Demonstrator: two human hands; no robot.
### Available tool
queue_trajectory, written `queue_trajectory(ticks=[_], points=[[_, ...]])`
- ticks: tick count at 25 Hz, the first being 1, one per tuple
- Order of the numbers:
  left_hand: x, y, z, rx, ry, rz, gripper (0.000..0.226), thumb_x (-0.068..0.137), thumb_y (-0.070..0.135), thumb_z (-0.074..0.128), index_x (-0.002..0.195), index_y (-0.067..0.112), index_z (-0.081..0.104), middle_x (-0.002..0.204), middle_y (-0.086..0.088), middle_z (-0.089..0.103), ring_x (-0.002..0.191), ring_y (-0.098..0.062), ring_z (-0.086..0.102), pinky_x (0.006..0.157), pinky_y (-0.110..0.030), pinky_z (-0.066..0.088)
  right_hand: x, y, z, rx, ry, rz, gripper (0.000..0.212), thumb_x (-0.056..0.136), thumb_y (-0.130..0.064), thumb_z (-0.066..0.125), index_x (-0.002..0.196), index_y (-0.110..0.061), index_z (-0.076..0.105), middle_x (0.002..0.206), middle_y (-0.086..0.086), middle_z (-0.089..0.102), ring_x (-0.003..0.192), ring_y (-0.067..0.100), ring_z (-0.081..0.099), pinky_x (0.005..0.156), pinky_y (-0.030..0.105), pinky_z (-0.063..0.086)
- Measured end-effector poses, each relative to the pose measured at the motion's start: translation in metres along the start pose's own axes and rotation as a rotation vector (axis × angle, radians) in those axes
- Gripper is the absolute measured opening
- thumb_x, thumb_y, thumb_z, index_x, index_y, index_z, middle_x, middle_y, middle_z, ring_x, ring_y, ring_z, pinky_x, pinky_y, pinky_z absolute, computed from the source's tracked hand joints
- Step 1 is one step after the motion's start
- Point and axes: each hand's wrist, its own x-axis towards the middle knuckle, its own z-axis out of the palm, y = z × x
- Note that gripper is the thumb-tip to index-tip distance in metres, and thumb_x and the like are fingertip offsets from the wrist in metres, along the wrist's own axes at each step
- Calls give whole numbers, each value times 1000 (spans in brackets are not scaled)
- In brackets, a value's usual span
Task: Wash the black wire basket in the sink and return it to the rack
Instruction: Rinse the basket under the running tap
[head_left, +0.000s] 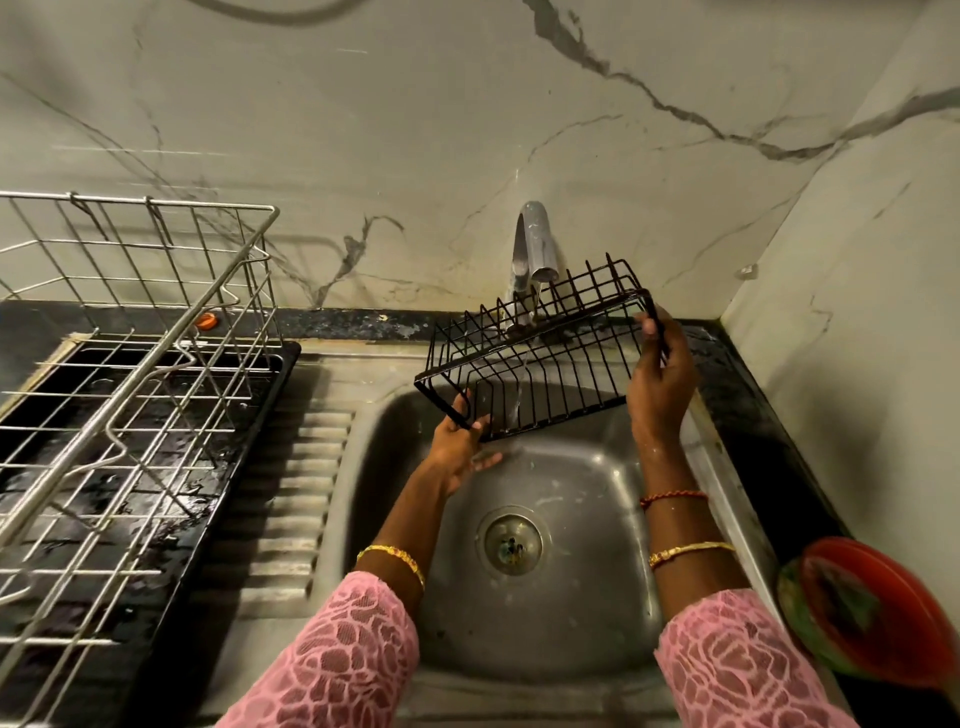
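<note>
While water from the tap (535, 244) runs through it, the basket (535, 353) hangs over the sink (597, 483), left hand (460, 447) and right hand (660, 379) gripping its ends: rinsing. Next, probably turning it, then the rack (130, 364) beyond the left hand.

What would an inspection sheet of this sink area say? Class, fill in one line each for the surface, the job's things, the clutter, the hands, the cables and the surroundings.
Surface: steel sink with ribbed drainboard set in a dark counter; the basin holds nothing besides the drain.
Job's things: black wire basket held tilted above the basin under the running tap; silver wire rack stands on a wet black tray to the left.
Clutter: red plate on the counter at right; small orange object behind the rack.
Hands: left hand grips the basket's lower left corner; right hand grips its right end.
Cables: nothing seen.
Surroundings: marble-patterned wall behind and at right.
</note>
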Motion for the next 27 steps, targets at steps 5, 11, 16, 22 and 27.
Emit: queue_trajectory(ticks=[5,11,16,22,27], points=[[10,7,16,56,-18,28,57,100,3,36,149,30,24,135,-16,51,104,-26,60,77,-33,51,-3,-11,-7,-13,49,-161,27,95,-23,44,120,-18,51,122,11,59,112,6,56,92,20,48],[17,17,24,-52,-44,57,56,99,-1,36,145,30,34,139,-13,48,122,-23,52,80,-32,50,-12,-2,-22,-4,109,-171,26,97,-21,42,122,-17,50,122,18,58,108,21,58,91,36,50],[20,20,27,-87,-42,59,46,101,2,34,136,28,45,124,-13,55,104,-18,58,86,-39,51,-16,7,-33,-52,139,-146,38,99,-29,38,120,-1,53,111,22,58,102,27,58,88,34,50],[20,21,34,-105,-19,40,37,99,1,39,128,20,50,107,-9,59,99,-19,60,95,-49,49,-24,12,-44,-34,195,-62,44,98,-33,37,113,5,53,100,20,59,89,22,56,80,28,46],[13,29,30,-4,53,-3,16,99,17,47,114,12,50,100,-8,61,94,-23,63,74,-39,55,-48,26,-49,97,210,102,45,96,-35,39,119,3,51,106,10,57,97,17,53,87,26,44]])
